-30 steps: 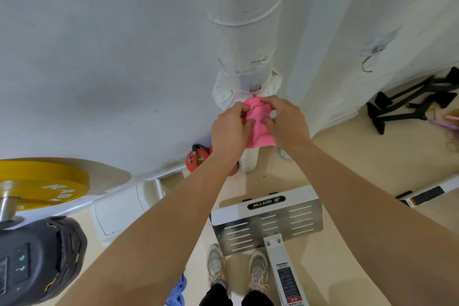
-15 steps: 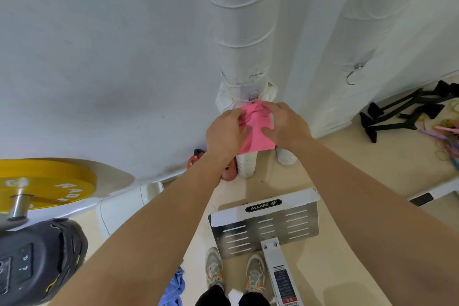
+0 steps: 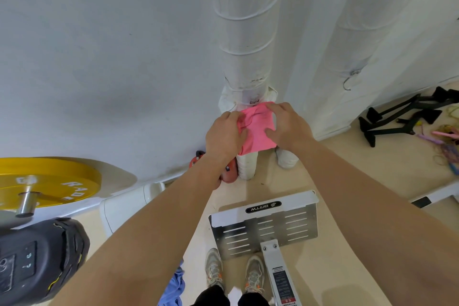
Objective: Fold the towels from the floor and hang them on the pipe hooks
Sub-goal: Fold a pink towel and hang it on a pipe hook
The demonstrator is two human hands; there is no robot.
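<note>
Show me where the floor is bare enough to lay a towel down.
Bare floor sits between the footplate and the pipe bases. Crowded: black stands and coloured bands far right, red kettlebell and yellow weight plate left.

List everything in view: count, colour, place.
centre pipe: one, white, by wall
right pipe: one, white, farther right
pink towel: one, pink, against the centre pipe
white towel: one, white, hung behind it
hook: one, metal, on right pipe, bare
weight plate: one, yellow, far left
kettlebell: one, red, at centre pipe's foot
blue cloth: one, blue, floor, bottom edge
footplate: one, silver, floor, bottom centre
left hand: one, grips pink towel's left side
right hand: one, grips its right side
</note>
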